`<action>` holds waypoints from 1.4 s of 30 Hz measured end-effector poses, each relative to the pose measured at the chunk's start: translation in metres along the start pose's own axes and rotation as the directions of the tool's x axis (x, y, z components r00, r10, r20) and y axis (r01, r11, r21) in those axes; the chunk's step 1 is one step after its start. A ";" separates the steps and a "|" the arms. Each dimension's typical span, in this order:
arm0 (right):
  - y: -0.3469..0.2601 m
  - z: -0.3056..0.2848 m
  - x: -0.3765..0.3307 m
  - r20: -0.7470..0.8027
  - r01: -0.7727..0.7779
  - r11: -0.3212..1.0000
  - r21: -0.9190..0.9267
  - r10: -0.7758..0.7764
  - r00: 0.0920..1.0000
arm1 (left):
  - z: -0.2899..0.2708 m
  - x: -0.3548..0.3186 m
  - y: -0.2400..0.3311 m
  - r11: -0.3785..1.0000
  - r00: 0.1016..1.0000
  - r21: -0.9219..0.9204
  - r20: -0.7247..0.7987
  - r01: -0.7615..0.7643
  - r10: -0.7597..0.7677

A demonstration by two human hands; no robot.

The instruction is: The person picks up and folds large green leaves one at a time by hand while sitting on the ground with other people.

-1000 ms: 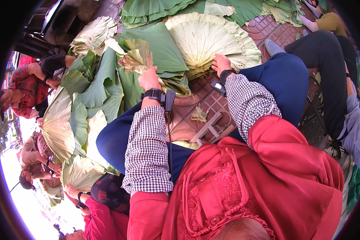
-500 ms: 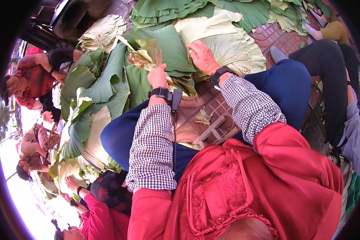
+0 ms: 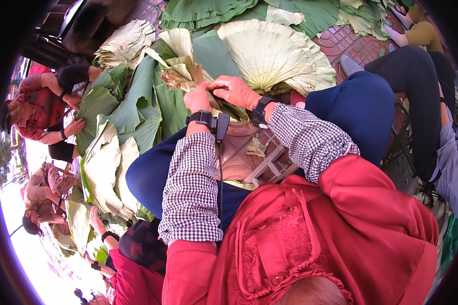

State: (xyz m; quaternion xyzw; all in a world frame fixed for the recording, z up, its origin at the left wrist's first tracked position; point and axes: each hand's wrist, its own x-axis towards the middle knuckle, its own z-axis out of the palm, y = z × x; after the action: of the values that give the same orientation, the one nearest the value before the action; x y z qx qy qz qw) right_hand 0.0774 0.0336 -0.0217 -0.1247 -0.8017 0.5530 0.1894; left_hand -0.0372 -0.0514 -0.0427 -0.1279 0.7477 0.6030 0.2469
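Both hands on one folded leaf, piles all around

Your left hand (image 3: 197,97) and right hand (image 3: 234,90) pinch a crumpled, folded leaf (image 3: 180,63) just past your knees, fingers pressed onto it. The fold looks half made. A big pale leaf (image 3: 275,53) lies spread beside it, and green leaves (image 3: 137,109) look unworked.

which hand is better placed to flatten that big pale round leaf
Right, probably. The right hand lies beside the pale round leaf, while the left hand grips the crumpled folded leaf farther away.
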 end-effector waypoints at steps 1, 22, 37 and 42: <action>0.006 -0.003 -0.001 -0.002 -0.008 1.000 -0.002 0.008 1.000 | 0.000 0.000 -0.002 0.997 0.998 0.073 -0.057 0.010 -0.006; 0.155 -0.085 -0.050 -0.765 -0.517 0.810 0.277 0.511 0.392 | 0.014 -0.002 -0.004 0.999 1.000 0.034 -0.025 -0.008 0.009; 0.017 -0.001 -0.015 0.019 0.222 0.852 -0.475 -0.243 0.970 | 0.005 0.007 -0.006 0.987 0.976 0.095 0.190 -0.128 0.109; 0.014 0.008 -0.020 0.108 0.324 0.851 -0.414 -0.308 0.945 | 0.006 0.002 -0.011 0.904 0.974 0.371 0.015 -0.214 0.224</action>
State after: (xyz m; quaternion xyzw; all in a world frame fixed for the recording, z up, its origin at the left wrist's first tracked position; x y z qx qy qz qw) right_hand 0.0919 0.0232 -0.0405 -0.0194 -0.9158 0.3281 0.2308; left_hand -0.0329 -0.0480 -0.0538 -0.0026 0.8608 0.4733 0.1869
